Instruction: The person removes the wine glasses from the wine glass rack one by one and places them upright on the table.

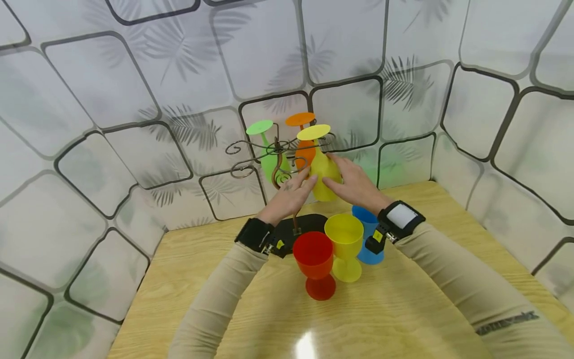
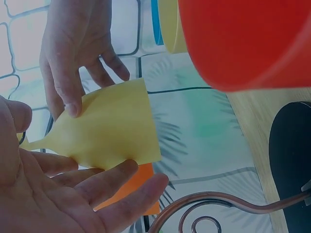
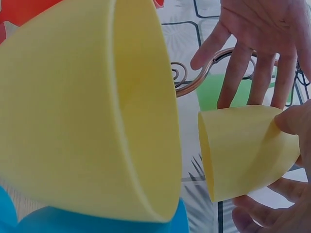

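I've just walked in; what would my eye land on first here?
Probably the upside-down yellow goblet between the left hand and right hand, at the curly metal rack. Behind it, a green goblet and an orange goblet hang upside down. Nearer, red, yellow and blue cups stand upright on the wooden table.

1 yellow goblet [image 1: 324, 169] | upside down | beside wire rack [image 1: 277, 146]
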Tool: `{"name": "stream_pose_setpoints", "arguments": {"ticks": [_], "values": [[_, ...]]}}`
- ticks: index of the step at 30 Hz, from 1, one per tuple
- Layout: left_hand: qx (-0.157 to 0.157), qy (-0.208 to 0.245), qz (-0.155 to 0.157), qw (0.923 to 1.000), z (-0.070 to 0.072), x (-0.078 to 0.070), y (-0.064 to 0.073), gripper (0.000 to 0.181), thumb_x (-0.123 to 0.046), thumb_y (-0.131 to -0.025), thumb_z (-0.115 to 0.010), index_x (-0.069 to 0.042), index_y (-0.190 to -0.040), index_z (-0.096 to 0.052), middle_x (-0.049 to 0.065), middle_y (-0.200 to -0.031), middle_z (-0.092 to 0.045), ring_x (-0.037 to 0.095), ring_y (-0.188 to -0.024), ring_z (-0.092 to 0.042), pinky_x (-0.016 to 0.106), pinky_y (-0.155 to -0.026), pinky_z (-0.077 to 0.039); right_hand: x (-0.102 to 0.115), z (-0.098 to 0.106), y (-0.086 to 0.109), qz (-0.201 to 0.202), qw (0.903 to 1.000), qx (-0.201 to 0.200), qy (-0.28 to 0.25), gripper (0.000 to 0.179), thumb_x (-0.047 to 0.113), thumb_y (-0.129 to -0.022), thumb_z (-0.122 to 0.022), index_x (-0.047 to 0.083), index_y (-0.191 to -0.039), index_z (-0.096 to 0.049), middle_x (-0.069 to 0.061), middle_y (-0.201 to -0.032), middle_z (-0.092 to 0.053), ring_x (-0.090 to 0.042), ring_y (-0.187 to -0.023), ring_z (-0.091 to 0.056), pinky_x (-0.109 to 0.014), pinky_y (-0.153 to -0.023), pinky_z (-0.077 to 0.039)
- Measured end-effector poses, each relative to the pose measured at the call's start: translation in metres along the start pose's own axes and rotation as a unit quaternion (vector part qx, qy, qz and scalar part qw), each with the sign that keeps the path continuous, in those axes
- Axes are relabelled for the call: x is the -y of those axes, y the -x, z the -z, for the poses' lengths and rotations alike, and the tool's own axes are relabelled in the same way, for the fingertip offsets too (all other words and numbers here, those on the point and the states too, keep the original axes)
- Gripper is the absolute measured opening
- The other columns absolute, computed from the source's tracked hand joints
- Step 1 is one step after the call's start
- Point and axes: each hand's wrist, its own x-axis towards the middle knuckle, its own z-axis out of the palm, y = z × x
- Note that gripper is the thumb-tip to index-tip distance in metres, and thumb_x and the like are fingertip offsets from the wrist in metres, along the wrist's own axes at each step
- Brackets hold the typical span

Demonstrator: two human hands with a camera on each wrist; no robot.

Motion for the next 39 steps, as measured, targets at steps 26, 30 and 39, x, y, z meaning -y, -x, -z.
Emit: {"name": "stream_pose_setpoints", "arguments": {"ticks": [26, 30, 39], "values": [[0.017, 0.028, -0.004, 0.9994, -0.005, -0.009, -0.019, 0.077, -0.061, -0.106, -0.034, -0.017, -0.166, -0.013, 0.008, -0.169, -0.025, 0.021, -0.159, -0.012, 0.044, -0.128, -0.018, -0.004, 0.006, 0.003, -0.024, 0.9997, -0.011, -0.002, 0.069, 0.026, -0.106, -0.054, 0.0, -0.161, -0.021, -0.026, -0.156, -0.038, -0.041, -0.13, -0.047, -0.057, -0.107, -0.046], [0.028, 0.018, -0.001, 0.9994, -0.007, -0.012, -0.019, 0.077, -0.063, -0.105, -0.033, -0.02, -0.166, -0.013, 0.01, -0.167, -0.029, 0.026, -0.152, -0.031, 0.048, -0.123, -0.029, -0.007, 0.009, 0.008, -0.027, 0.9995, -0.015, -0.006, 0.07, 0.026, -0.106, -0.055, 0.0, -0.161, -0.021, -0.025, -0.155, -0.039, -0.041, -0.128, -0.049, -0.056, -0.105, -0.049], [0.065, 0.043, -0.042, 0.9961, -0.015, -0.017, -0.016, 0.069, -0.053, -0.109, -0.035, -0.021, -0.166, -0.012, 0.008, -0.166, -0.031, 0.029, -0.145, -0.044, 0.047, -0.114, -0.044, -0.015, 0.015, 0.025, -0.012, 0.9996, -0.027, -0.002, 0.07, 0.026, -0.105, -0.056, -0.001, -0.16, -0.022, -0.027, -0.156, -0.039, -0.043, -0.133, -0.049, -0.058, -0.104, -0.05]]}}
